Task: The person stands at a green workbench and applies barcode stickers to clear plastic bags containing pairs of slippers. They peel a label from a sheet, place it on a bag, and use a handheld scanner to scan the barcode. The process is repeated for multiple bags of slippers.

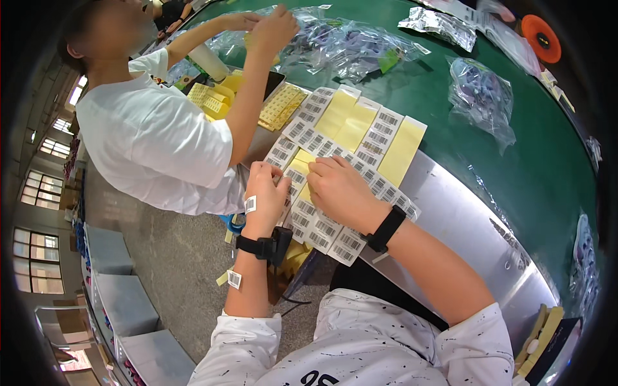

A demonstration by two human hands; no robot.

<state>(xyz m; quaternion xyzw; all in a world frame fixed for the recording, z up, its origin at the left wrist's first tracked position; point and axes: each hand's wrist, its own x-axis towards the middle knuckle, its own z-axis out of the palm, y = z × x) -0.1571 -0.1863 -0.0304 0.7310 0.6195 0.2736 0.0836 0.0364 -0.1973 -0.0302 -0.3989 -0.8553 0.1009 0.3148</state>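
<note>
Strips of white barcode labels on yellow backing [360, 132] lie fanned over the table's metal edge [450, 212]. My left hand [267, 193] pinches the near end of one strip, and a loose label sticks to its back. My right hand [338, 186] presses its fingertips on the same strips beside it, picking at a label. Both wrists wear black bands. Another small label clings to my left forearm [235, 278].
A person in a white shirt [154, 141] sits to my left, hands raised over clear plastic bags [347, 48]. More label sheets [280, 106] lie by that person's arm. Bagged parts [479, 96] rest on the green tabletop [547, 167]. An orange disc [541, 37] sits far right.
</note>
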